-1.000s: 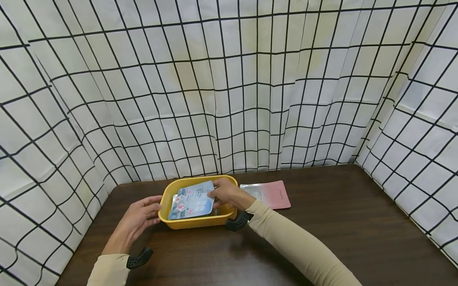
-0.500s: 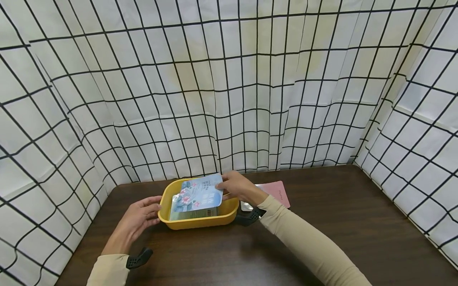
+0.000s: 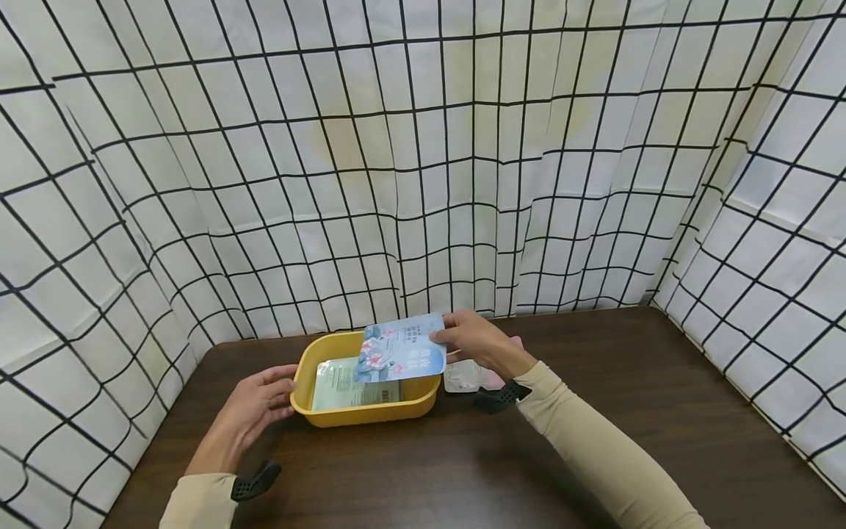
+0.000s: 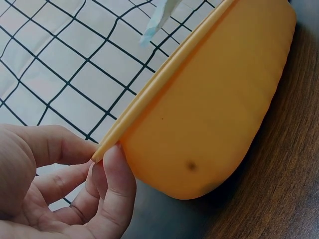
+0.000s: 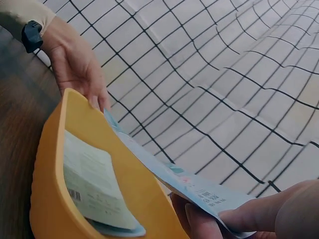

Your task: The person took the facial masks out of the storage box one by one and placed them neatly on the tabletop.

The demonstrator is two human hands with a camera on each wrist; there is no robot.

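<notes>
A blue face mask packet (image 3: pixel 402 350) with pink flowers is pinched at its right edge between the thumb and fingers of my right hand (image 3: pixel 477 339). It is lifted over the right part of a yellow plastic tub (image 3: pixel 365 417). My left hand (image 3: pixel 259 404) grips the tub's left end; in the left wrist view its thumb and fingers (image 4: pixel 117 181) pinch the rim. Inside the tub lies a pale green packet (image 3: pixel 346 386), with printed text and a barcode in the right wrist view. A bluish edge shows beneath it there.
Right of the tub a pink and silver packet (image 3: pixel 465 376) lies on the dark wooden table (image 3: pixel 396 477), partly hidden by my right hand and wrist. A white curtain (image 3: pixel 436 184) with black grid lines surrounds the back and sides.
My right hand has drawn the blue packet up and to the right, uncovering the pale green packet in the tub. My left hand has stayed on the tub's left end.
</notes>
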